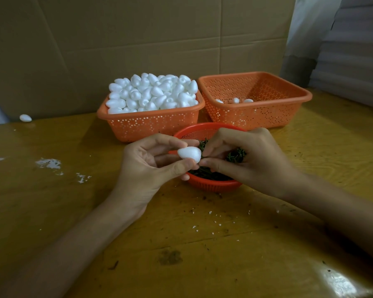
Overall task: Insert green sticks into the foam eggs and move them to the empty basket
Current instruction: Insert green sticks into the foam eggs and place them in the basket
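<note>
Head view, hands: left hand (142, 166) pinching foam egg (188, 154); right hand (246, 155) pinching at its tip, seemingly a green stick, hidden.
Beneath: round basket (213, 184) of green sticks (235, 157) on desk (202, 244).
Far: full basket (151, 125) left; target basket (267, 117) right.
Risk: skewed push splitting foam.

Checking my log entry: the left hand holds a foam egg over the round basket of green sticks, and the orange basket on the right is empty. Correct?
Not quite: the head view shows the right orange basket holds a few foam eggs, so it is not empty. The rest stands.
</note>
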